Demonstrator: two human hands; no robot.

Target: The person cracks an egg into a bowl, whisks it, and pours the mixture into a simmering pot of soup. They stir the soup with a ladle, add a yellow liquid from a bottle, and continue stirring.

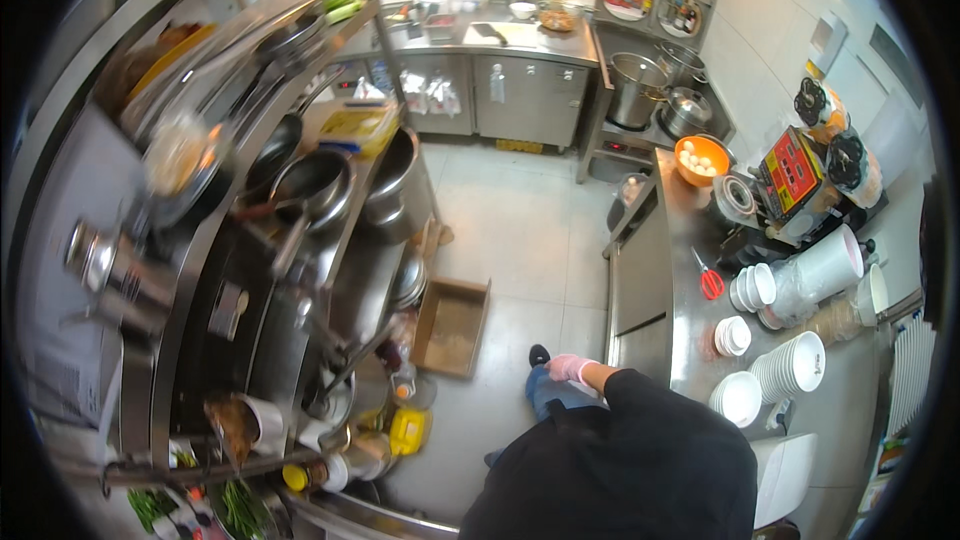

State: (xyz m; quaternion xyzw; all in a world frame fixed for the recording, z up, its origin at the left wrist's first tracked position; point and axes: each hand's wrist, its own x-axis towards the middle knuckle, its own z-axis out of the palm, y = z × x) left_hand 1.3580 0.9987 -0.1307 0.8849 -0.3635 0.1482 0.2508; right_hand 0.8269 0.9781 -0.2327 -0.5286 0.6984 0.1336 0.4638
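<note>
My right hand, in a pink glove, is low in front of my body beside my jeans-clad leg. Nothing can be made out in it, and its fingers are too small to read. My left hand is out of view. A dark shoe shows just past the hand. On the floor to the left lies an open, seemingly empty cardboard box. The steel counter on the right holds red-handled scissors, stacked white bowls, small white cups and an orange bowl of eggs.
Steel shelving with pans and a tall pot lines the left. Bottles and a yellow jug stand low beside it. Ahead are a worktop with a knife and several stockpots. Someone is visible beyond.
</note>
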